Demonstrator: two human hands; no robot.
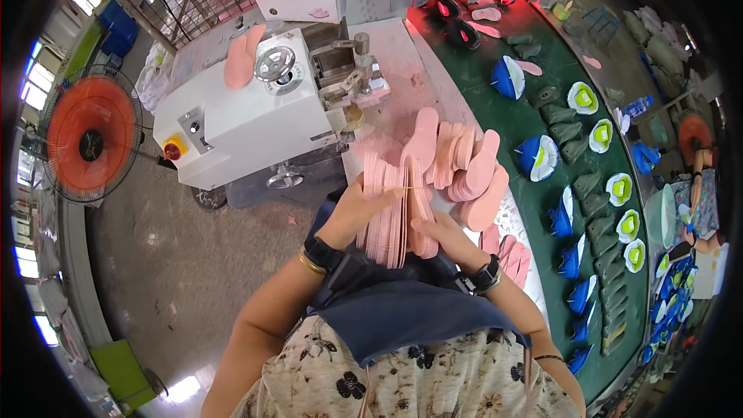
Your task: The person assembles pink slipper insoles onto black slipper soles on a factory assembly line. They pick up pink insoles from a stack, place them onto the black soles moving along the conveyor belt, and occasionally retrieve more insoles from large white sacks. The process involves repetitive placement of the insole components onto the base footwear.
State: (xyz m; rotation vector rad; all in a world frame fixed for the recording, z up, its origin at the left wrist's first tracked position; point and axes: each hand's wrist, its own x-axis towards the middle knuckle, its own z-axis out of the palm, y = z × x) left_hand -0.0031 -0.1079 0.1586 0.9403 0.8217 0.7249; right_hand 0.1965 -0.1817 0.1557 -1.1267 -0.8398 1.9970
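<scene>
My left hand is closed round a thick upright bundle of pink insoles, close in front of my apron. What looks like a thin band stretches from its fingers across to a thinner bunch of insoles. This bunch stands against the right side of the thick bundle, and my right hand grips it low down with thumb and fingers. Just beyond, a loose insole and overlapping piles of insoles lie on the worktop. More insoles rest beside my right wrist.
A white machine with handwheels stands left of the worktop, two insoles on top. To the right runs a green conveyor belt carrying blue-and-white shoe uppers and dark shoe-shaped pieces. A large orange fan stands far left; a carton sits behind.
</scene>
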